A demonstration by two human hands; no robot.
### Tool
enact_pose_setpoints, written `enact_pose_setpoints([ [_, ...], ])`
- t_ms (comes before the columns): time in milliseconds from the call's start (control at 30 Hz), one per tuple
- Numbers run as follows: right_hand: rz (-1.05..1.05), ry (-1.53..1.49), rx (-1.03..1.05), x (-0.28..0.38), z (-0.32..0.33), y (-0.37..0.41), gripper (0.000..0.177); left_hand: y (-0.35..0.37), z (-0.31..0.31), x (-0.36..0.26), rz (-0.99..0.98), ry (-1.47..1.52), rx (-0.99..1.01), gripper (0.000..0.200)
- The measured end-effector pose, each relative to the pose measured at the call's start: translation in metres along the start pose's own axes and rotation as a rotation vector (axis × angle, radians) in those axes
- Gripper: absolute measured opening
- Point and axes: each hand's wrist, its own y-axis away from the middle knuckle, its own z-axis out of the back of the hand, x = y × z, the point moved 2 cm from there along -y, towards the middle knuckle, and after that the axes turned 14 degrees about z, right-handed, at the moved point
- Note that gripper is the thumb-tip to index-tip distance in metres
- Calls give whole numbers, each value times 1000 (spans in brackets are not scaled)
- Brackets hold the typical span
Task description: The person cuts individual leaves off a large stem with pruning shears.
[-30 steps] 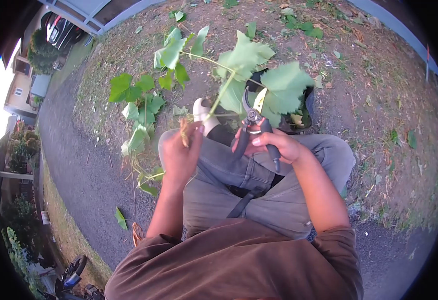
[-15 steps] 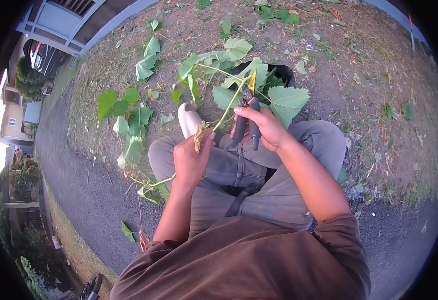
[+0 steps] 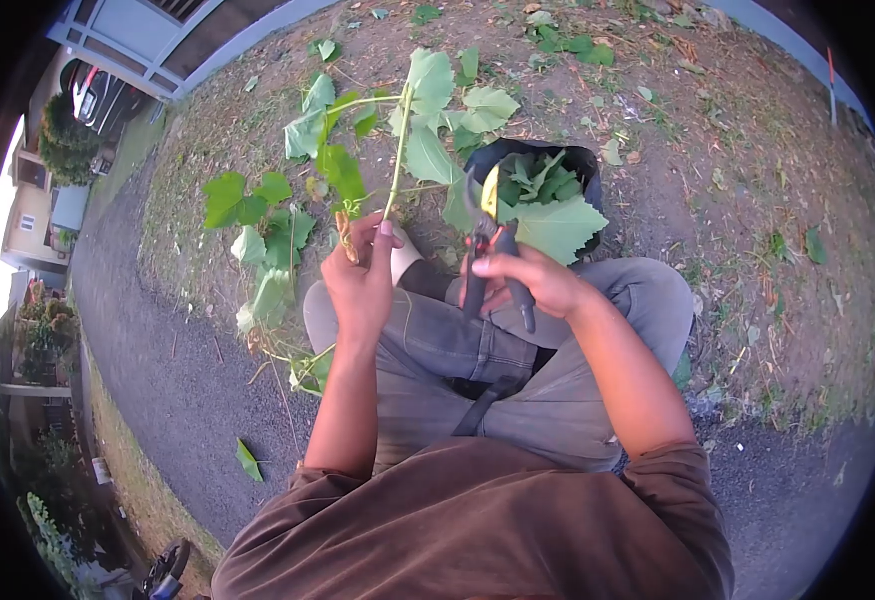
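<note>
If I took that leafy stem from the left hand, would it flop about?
The stem will probably be fairly stiff, since it juts straight from the left hand. Its leaves look broad and thin, so they may flop or tear.

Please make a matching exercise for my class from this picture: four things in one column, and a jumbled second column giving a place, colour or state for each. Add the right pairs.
Column one
1. pruning shears
2. green stem
3. dark container
4. shirt

Column two
A. brown
B. in the left hand
C. leaves inside it
D. in the right hand

Right pairs: 1-D, 2-B, 3-C, 4-A.
</note>
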Motion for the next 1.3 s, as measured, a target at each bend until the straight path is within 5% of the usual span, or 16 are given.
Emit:
enact_pose_setpoints([
  [300, -38, 96, 34, -6, -6, 3, 43, 20, -26, -5, -186, -136, 59, 22],
  [467, 14, 131, 71, -6, -10, 2, 38, 21, -33, 7, -102, -197, 116, 23],
  [733, 36, 30, -257, -4, -3, -3, 38, 12, -25, -1, -31, -149, 50, 17],
  [800, 85, 143, -212, -3, -2, -3, 44, 2, -20, 10, 129, 92, 126, 18],
  [867, 153, 1192, -228, 14, -16, 6, 49, -2, -13, 8, 226, 211, 208, 19],
  [1000, 309, 1500, -459, 18, -13, 6, 57, -6, -7, 14, 330, 255, 304, 24],
  [1300, 268, 1753, -464, 22, -10, 11, 61, 15, -22, 19, 374, 252, 424, 28],
])
